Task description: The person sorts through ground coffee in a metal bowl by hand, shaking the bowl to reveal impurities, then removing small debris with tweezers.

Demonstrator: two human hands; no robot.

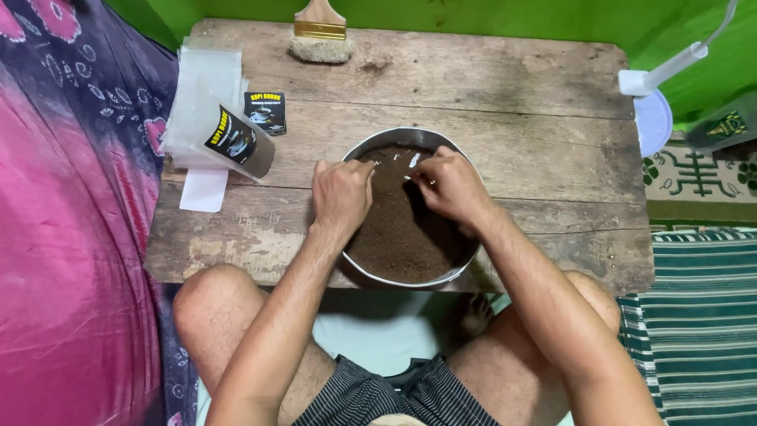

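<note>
- hands over a round metal bowl filled with dark brown ground powder, both held close together above its far half
- left hand curled with fingers bent inward, knuckles up, resting at the bowl's far left rim; whether it pinches anything i cannot tell
- right hand also curled, fingertips pinched on a small clear plastic packet whose mouth shows pale between the two hands, just above the powder
- step in hand, as i judge it: filling or opening a small packet over the powder, with the packet held low at the bowl so spills fall back in
- next move likely calls for holding the packet mouth open with one hand and scooping with the other, keeping it above the bowl
- just left of the left hand, a stack of clear empty bags with a filled, dark-labelled packet lying on it and a loose black label beside
- beyond both hands, a wooden-handled brush at the far edge of the worn wooden table
</note>
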